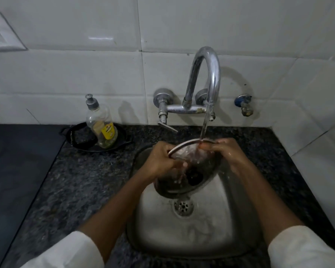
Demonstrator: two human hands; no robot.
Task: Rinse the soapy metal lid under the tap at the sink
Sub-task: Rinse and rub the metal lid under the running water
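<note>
A round metal lid (199, 167) is held tilted over the steel sink (211, 229), its far rim up under the tap (205, 74). Water runs from the spout and strikes the lid's upper rim, splashing down its face. My left hand (161, 161) grips the lid's left rim, fingers over its inner face. My right hand (228, 151) holds the upper right rim, wet. A dark knob shows near the lid's lower middle.
A drain strainer (182, 206) lies below the lid. On the dark granite counter (75, 180) at the left, a nearly empty soap bottle (102, 124) stands in a black dish (81, 138). A small blue valve (244, 104) sticks out of the tiled wall.
</note>
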